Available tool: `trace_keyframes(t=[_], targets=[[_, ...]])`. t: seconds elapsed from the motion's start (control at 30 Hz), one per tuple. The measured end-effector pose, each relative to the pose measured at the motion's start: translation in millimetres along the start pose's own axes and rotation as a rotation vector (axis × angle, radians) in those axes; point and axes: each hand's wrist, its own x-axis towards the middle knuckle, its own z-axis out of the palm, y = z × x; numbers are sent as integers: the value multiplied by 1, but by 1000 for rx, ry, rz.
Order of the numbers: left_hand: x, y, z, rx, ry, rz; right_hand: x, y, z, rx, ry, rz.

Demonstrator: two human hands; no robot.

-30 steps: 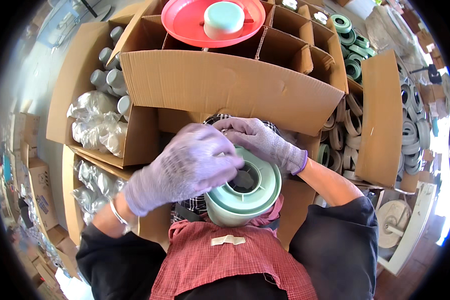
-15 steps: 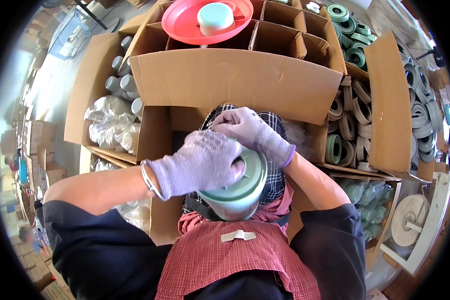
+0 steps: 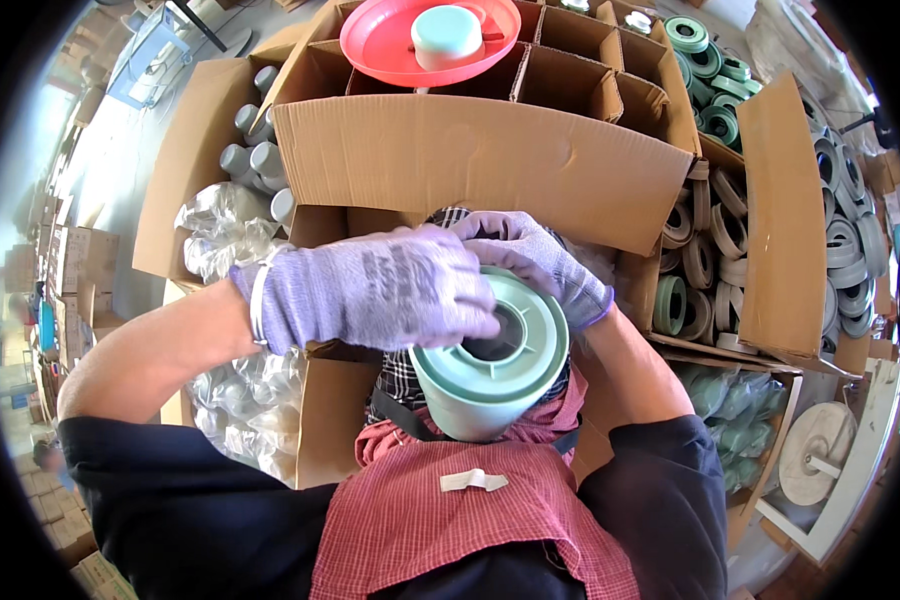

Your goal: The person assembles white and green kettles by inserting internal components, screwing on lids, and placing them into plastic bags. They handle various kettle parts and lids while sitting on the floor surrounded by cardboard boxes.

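Gripping the pale green cylinder [image 3: 490, 365], both hands curl closed: left hand [image 3: 380, 290] on top, right hand [image 3: 540, 262] behind.

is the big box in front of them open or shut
Open: the cardboard box has its flaps folded out, its divider cells exposed, and a red dish resting on top.

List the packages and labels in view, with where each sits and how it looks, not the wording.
Divided brown cardboard box: straight ahead, a red dish on top.
Open brown box: left, holding grey cylinders and clear bags.
Brown box: right, filled with green and grey rings.
Stacked cartons: far left, small, brown.
Clear plastic bags: lower left, crumpled.
Pale tape strip: on the red apron.
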Motion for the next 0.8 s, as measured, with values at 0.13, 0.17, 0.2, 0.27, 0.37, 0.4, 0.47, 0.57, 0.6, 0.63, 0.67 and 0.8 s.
trace_keyframes(t=[0.13,0.17,0.2,0.27,0.37,0.4,0.47,0.57,0.6,0.63,0.67,0.8], targets=[[14,-2,8,-134,18,154,-4,1,1,-35,-119,-194],[16,-2,10,-177,17,167,-8,-1,5,-47,-118,-245],[17,-2,13,-221,17,180,-3,1,4,-49,-169,-189],[25,-8,12,-271,-66,226,5,4,2,-25,-216,-86],[32,-8,5,-142,-87,293,10,4,6,7,-205,49],[31,-6,7,-128,-93,285,10,6,4,10,-212,30],[31,-2,15,-115,-97,249,14,12,3,14,-231,-6],[24,1,44,-137,-100,101,22,9,14,-106,-228,36],[21,3,53,-161,-104,28,25,9,18,-159,-238,32],[19,6,63,-170,-106,-26,27,11,21,-193,-250,58],[20,9,60,-177,-104,-59,28,12,20,-169,-224,62],[23,20,32,28,-89,-47,34,12,16,-167,-141,95]])
